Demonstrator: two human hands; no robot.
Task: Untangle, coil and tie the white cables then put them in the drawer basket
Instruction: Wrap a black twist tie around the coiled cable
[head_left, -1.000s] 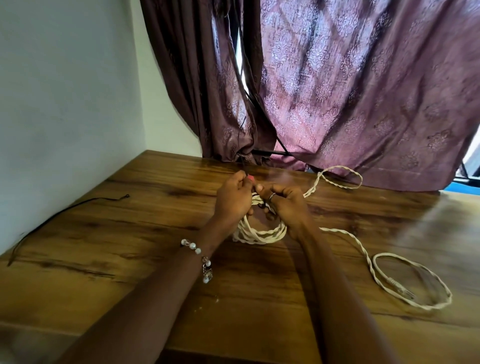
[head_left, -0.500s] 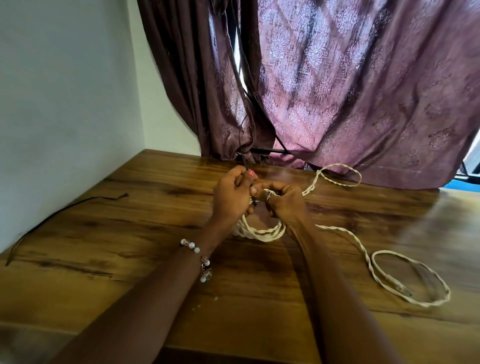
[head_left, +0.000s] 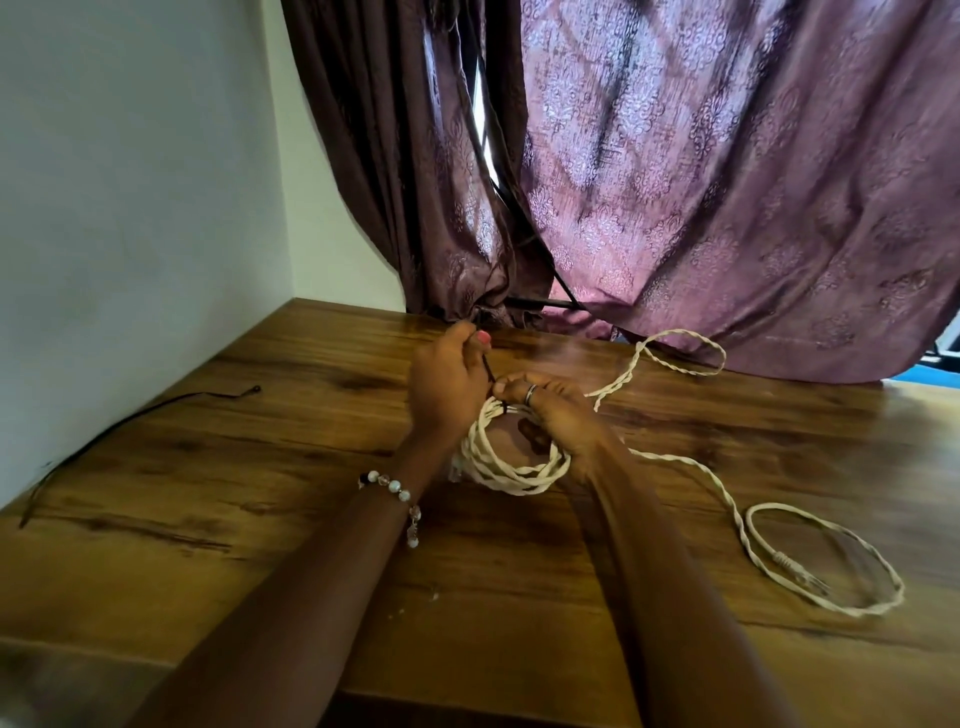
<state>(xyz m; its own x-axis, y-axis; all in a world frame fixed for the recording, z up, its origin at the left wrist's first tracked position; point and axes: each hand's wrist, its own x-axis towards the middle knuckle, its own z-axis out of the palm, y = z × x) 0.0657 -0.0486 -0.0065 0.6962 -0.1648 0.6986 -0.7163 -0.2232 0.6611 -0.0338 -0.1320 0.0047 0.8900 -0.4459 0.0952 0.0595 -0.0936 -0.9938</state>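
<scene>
left hand: pinches thin dark tie above coil | right hand: grips white cable coil at its far side | loose cable: trails right on table

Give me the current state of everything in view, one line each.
white cable coil: wound in several loops, resting on the table, being tied.
black tie: thin, pulled taut up from the coil.
left hand: pinches the black tie.
right hand: grips the coil at its top.
loose white cable: uncoiled, trailing across the table in open loops.
black strand: lying loose by the wall.
curtain: hanging, hem bunched on the table.
</scene>
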